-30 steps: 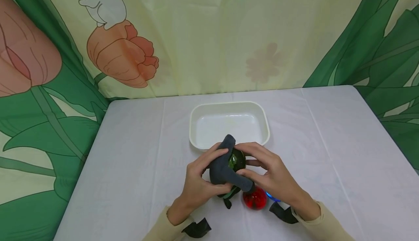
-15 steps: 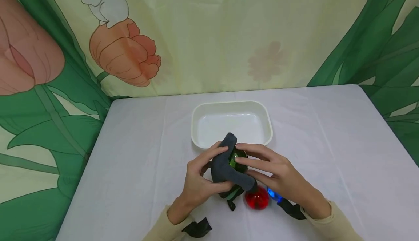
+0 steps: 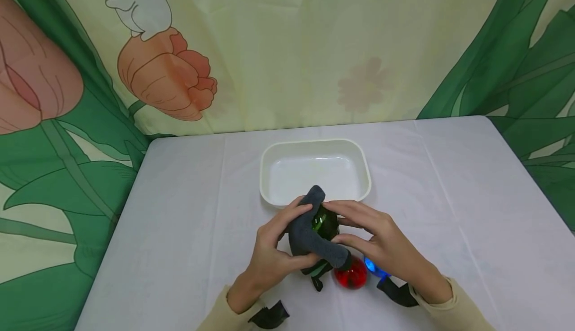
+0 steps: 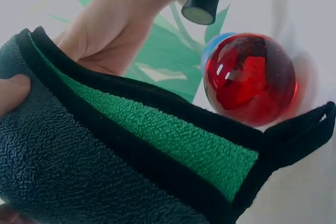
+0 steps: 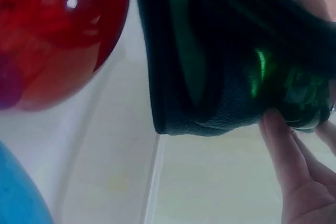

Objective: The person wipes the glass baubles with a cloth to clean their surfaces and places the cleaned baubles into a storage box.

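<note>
My left hand (image 3: 271,253) grips a dark grey towelling cloth (image 3: 302,236) with black edging, thumb low and fingers over the top. In the left wrist view, the cloth's bright green inner side (image 4: 157,119) and a black hanging loop (image 4: 307,135) show. A green see-through ball (image 3: 325,222) sits in the fold of the cloth. My right hand (image 3: 386,241) holds this ball from the right, fingertips at its top and thumb lower down. Just below the cloth, a red see-through ball (image 3: 352,274) rests on the table, beside a blue ball (image 3: 374,266) partly hidden by the right hand.
A white rectangular tray (image 3: 265,171) stands just beyond the hands. White cloth covers the table (image 3: 188,211). Behind it hangs a printed curtain (image 3: 278,61). Black straps (image 3: 269,316) hang near both wrists.
Half a second ago the right index finger lay across the front of the green ball; now the fingers are back at its upper edge. The left hand keeps its grip on the cloth.
</note>
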The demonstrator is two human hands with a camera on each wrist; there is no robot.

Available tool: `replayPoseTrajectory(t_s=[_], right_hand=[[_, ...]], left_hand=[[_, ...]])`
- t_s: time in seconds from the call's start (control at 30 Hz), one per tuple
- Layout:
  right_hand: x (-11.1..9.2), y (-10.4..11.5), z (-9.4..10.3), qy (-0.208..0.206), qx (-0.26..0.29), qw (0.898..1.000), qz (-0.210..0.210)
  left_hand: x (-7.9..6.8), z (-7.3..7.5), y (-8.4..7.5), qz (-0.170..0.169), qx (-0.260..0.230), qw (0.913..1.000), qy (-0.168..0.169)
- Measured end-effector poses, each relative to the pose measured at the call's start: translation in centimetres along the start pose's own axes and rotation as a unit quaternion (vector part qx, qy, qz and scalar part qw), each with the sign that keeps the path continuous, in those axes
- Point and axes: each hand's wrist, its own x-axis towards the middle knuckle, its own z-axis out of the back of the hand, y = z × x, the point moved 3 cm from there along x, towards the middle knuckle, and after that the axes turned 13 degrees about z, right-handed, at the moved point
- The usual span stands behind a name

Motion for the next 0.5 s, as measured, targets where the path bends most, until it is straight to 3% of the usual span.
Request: replayPoseTrajectory(t_s=[0.1,0.2,0.43,0.5], right_hand=[[-0.07,-0.13,-0.04,0.006,0.015,0.999,-0.037],[-0.02,-0.11,-0.02,0.006,0.002,1.000,-0.030],[0.36,0.30,0.32,-0.003,-0.038,0.993,0.112],[0.42,0.30,0.30,0.001,-0.044,0.990,0.135]], left_hand=[[-0.02,-0.04,0.23,0.003,-0.004,0.9999,-0.011],[-0.02,-0.06,0.44,0.003,-0.015,0.9996,-0.024],[-0.06,-0.10,0.60,0.001,-0.037,0.9988,-0.032],[-0.06,-0.10,0.57,0.003,-0.044,0.9985,-0.032]])
